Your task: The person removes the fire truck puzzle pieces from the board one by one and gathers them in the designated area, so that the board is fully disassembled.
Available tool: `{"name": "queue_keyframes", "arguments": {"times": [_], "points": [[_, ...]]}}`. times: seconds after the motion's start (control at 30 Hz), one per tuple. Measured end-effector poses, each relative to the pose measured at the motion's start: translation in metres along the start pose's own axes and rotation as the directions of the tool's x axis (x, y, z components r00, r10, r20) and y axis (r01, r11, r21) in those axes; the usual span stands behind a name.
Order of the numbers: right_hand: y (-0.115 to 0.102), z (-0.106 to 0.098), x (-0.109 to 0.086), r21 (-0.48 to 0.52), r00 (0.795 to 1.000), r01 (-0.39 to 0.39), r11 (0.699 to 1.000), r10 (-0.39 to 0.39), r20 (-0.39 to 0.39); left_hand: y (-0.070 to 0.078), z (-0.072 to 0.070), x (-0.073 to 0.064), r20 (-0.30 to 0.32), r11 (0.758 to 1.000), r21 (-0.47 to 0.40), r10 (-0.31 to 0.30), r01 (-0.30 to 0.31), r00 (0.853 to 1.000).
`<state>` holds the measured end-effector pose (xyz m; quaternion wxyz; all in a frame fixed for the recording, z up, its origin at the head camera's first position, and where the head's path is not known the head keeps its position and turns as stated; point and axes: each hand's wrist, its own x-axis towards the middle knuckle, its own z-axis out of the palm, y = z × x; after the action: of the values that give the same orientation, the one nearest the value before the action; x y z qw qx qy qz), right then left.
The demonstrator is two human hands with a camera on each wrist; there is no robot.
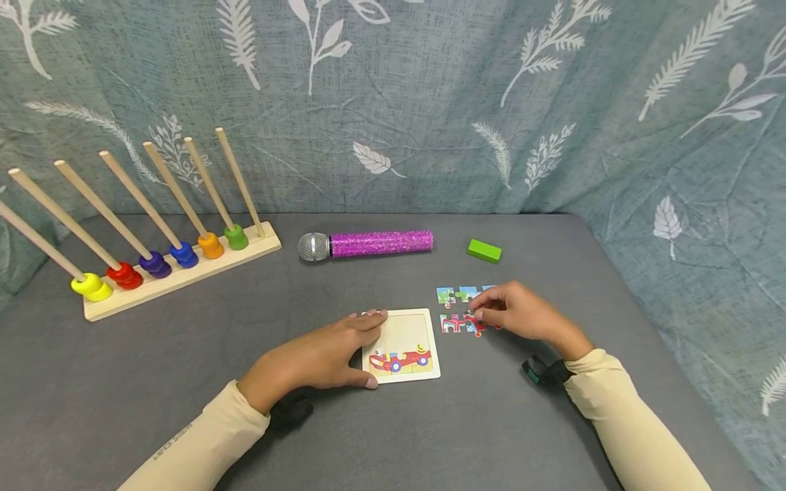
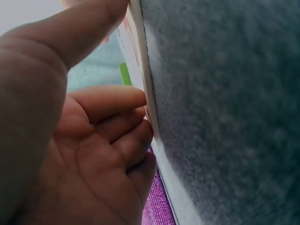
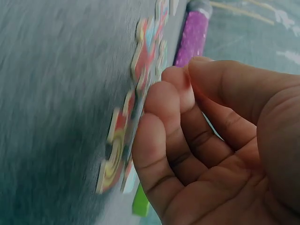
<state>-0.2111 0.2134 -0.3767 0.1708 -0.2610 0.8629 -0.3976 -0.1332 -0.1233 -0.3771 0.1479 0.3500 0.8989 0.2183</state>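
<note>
A square wooden puzzle board (image 1: 405,327) lies in the middle of the table, with a red vehicle picture fitted along its lower part. My left hand (image 1: 328,349) spans its left side. The fingers rest on the upper edge and the thumb is at the lower left corner. In the left wrist view, fingertips (image 2: 138,97) touch the board's rim. Right of the board lie two rows of loose jigsaw pieces (image 1: 451,323). My right hand (image 1: 518,312) is bent over them, thumb and forefinger close together. I cannot tell whether a piece is between them.
Behind the board lies a glittery purple microphone (image 1: 381,244). A green block (image 1: 484,250) sits to its right. At the left stands a wooden peg stand (image 1: 184,276) with coloured rings on tall pegs. A leaf-patterned curtain (image 1: 417,136) hangs along the table's back edge.
</note>
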Motion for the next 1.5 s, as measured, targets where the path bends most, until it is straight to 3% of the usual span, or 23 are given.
{"name": "queue_keyframes", "arguments": {"times": [0.2,0.5,0.67,0.9,1.07,1.5], "points": [[-0.010,0.009,0.001,-0.051,0.999,0.050,0.997,-0.049,0.019,-0.002,-0.001,-0.002,0.010,0.999,0.013,0.039,-0.039,0.999],[-0.026,0.026,0.008,0.019,0.985,0.128,0.992,-0.129,0.116,-0.003,-0.001,-0.002,0.014,0.999,0.031,0.037,-0.037,0.999],[-0.028,0.036,0.010,0.084,0.973,0.121,0.989,-0.135,0.186,-0.002,0.000,-0.002,0.016,1.000,0.006,0.005,-0.005,1.000],[-0.036,0.043,0.013,0.183,0.959,0.090,0.979,-0.134,0.248,-0.004,0.001,-0.002,0.005,1.000,0.014,0.004,-0.004,1.000],[-0.046,0.049,0.017,0.185,0.954,0.109,0.977,-0.155,0.258,-0.006,0.000,-0.002,0.009,1.000,-0.008,-0.017,0.017,1.000],[-0.061,0.066,0.031,0.262,0.906,0.185,0.947,-0.268,0.329,-0.006,-0.002,-0.002,0.021,1.000,-0.014,-0.012,0.012,1.000]]}}
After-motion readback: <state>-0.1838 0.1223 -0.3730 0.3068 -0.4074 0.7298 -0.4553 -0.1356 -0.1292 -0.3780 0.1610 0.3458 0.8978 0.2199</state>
